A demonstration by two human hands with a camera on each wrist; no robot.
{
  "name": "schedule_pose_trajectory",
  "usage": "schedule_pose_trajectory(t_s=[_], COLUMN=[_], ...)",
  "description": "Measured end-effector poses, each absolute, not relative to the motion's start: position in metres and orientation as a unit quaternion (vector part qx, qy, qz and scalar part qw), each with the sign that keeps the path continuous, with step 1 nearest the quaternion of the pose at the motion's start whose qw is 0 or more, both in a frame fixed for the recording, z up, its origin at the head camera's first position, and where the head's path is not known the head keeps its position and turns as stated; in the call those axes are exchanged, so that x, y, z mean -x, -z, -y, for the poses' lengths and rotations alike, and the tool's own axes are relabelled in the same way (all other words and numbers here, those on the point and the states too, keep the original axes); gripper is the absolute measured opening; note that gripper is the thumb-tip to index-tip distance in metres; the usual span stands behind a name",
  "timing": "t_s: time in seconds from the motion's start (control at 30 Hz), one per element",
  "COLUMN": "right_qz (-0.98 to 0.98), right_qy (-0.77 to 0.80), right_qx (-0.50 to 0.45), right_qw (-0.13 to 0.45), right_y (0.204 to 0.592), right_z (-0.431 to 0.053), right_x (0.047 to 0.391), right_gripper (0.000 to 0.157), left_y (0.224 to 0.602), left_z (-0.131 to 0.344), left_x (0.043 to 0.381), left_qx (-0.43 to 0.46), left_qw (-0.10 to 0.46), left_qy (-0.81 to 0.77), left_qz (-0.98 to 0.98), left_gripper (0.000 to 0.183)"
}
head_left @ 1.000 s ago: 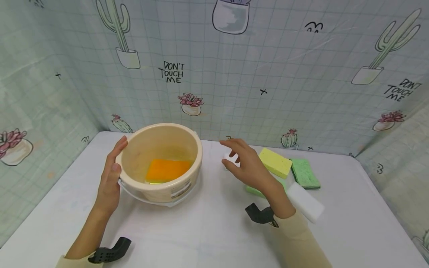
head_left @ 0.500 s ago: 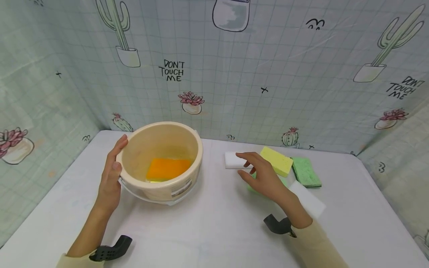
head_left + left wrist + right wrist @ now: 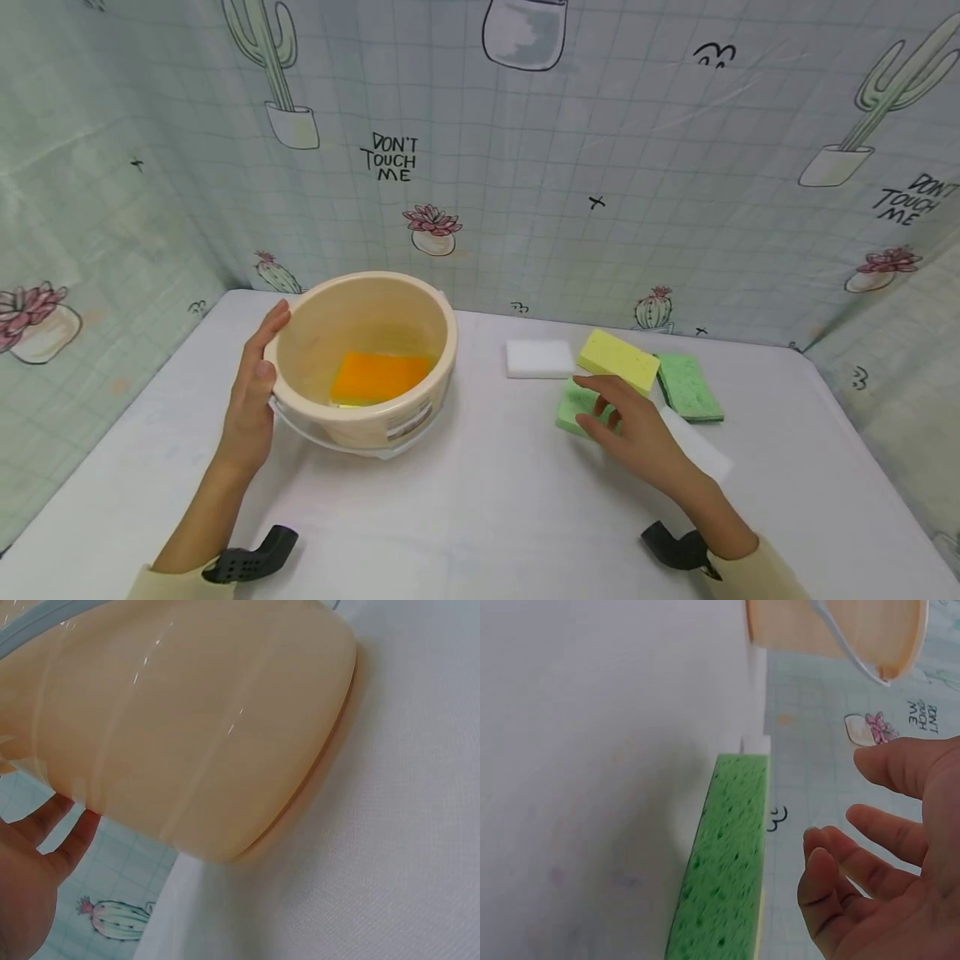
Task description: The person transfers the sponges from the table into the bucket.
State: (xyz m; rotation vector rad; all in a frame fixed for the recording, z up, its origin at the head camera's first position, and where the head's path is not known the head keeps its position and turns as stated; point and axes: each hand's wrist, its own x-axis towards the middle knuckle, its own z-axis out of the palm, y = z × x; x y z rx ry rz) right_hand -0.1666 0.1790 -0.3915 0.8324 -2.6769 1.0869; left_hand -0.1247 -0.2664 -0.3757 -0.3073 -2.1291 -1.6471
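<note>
A cream bucket (image 3: 360, 425) stands at the left of the table with an orange sponge (image 3: 378, 377) inside, a sliver of yellow showing beneath it. Along the bucket's left side rests my left hand (image 3: 247, 404), its fingers extended against the outer wall and its thumb at the rim. The left wrist view shows fingertips touching the wall. My right hand (image 3: 633, 433) hovers by a light green sponge (image 3: 576, 404), partly covering it in the head view. Its fingers are loosely bent and hold nothing. In the right wrist view, the green sponge (image 3: 724, 855) lies beside the hand.
Behind the right hand lie a white sponge block (image 3: 538, 358), a yellow sponge (image 3: 618, 358) and a darker green sponge (image 3: 690, 387). Another white block (image 3: 697, 446) is partly behind the wrist. A patterned cloth backdrop (image 3: 525, 183) borders the white table (image 3: 465, 517).
My right hand has moved right and toward me, from above the back white block to the light green sponge. The left hand has stayed against the bucket.
</note>
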Motion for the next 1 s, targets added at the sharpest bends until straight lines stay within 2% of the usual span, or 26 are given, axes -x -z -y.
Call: schedule_pose_trajectory(t_s=[0.4,0.73,1.0], right_qz=[0.913,0.927,0.928], right_qy=[-0.306,-0.301,-0.301], right_qx=[-0.244,-0.206,-0.21], right_qw=[0.115,0.083,0.064], right_y=[0.407,0.409,0.418], right_z=[-0.216,-0.235,-0.246], right_x=[0.152,0.156,0.162], right_gripper=[0.049,0.057,0.065], left_y=[0.376,0.378,0.377], left_z=[0.264,0.266,0.266], left_x=[0.127,0.124,0.123], left_qx=[0.125,0.128,0.126], left_qw=[0.218,0.227,0.229], left_qy=[0.594,0.577,0.571], left_qz=[0.764,0.774,0.778], left_gripper=[0.052,0.051,0.051])
